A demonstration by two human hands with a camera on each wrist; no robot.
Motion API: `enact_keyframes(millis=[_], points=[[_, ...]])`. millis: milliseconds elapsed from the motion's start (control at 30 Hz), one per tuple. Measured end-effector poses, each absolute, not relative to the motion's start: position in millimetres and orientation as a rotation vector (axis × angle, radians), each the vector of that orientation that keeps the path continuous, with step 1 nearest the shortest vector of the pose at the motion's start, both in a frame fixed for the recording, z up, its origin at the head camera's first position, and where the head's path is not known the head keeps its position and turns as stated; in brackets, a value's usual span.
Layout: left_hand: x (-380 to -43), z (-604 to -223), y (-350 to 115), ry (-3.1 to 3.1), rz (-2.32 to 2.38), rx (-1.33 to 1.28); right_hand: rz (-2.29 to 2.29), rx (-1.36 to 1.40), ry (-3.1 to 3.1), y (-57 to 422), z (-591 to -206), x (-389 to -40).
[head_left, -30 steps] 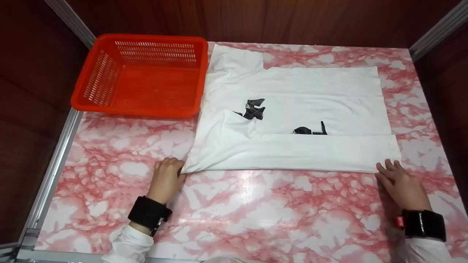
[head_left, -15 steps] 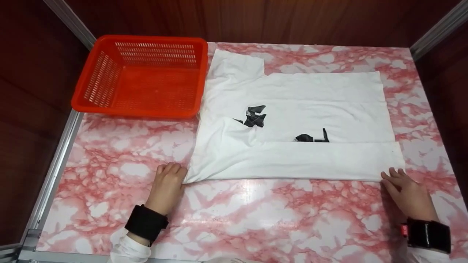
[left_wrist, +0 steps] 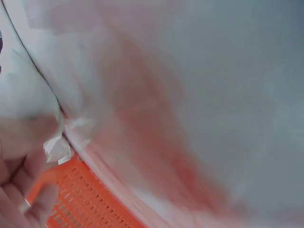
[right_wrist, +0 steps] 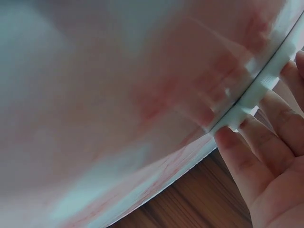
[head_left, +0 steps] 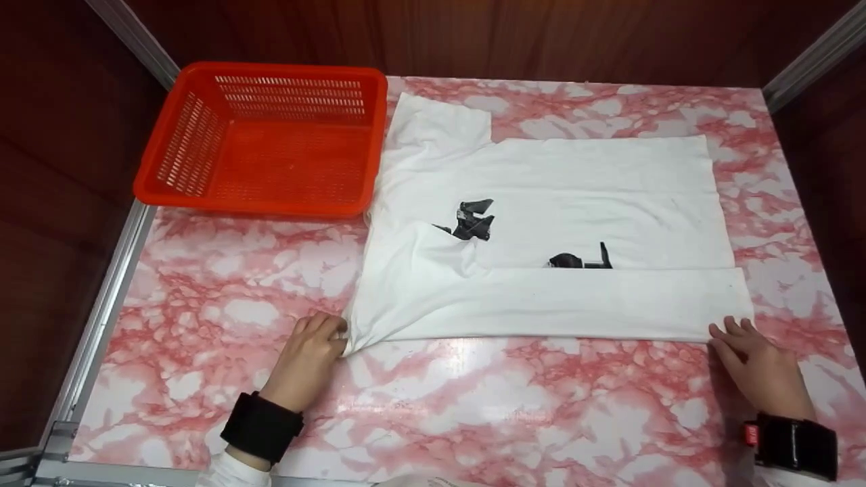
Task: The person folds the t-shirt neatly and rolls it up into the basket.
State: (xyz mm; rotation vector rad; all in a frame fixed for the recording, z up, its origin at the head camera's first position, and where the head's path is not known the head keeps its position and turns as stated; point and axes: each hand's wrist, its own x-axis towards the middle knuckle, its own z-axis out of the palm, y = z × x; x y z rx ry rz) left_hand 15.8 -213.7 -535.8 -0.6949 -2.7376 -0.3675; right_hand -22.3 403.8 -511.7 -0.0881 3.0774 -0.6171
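Observation:
A white T-shirt (head_left: pixel 609 169) with black printed shapes lies flat on the table. Its near side is folded over in a long strip (head_left: pixel 582 304) that covers part of the print. My left hand (head_left: pixel 304 358) pinches the sleeve corner at the near left, where the cloth is pulled into creases. At the near right corner, my right hand (head_left: pixel 764 368) touches the hem with its fingertips. The right wrist view shows the fingers (right_wrist: pixel 242 166) fairly straight along the shirt's edge. In the left wrist view the hand (left_wrist: pixel 23 175) is partly cut off and blurred.
A red plastic basket (head_left: pixel 260 206) with slotted walls stands at the back left, right beside the shirt. The table (head_left: pixel 507 406) has a pink and white marbled top. Dark wood-look panels (head_left: pixel 473 40) enclose the back and sides.
The shirt has slid toward me, with both hands moving along with it. In the last half second my left hand has drawn the sleeve corner a little farther toward me.

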Motion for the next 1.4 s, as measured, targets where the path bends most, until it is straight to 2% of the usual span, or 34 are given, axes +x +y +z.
enact_keyframes(millis=[600, 867, 1100, 1267, 1400], points=[[25, -537, -224, -2.719, -0.556, -0.788, -0.500, 0.052, 3.095, 407, -511, -10], [20, -529, -215, -2.799, -0.639, -0.669, -0.450, 0.202, 3.076, 404, -506, -8], [-19, -488, -189, -2.730, -0.641, -0.624, -0.448, 0.318, 3.038, 395, -489, -24], [-60, -457, -143, -2.603, -0.627, -0.709, -0.566, 0.100, 3.220, 381, -474, -60], [-98, -441, -107, -2.651, -0.642, -0.649, -0.582, -0.087, 3.298, 365, -465, -100]])
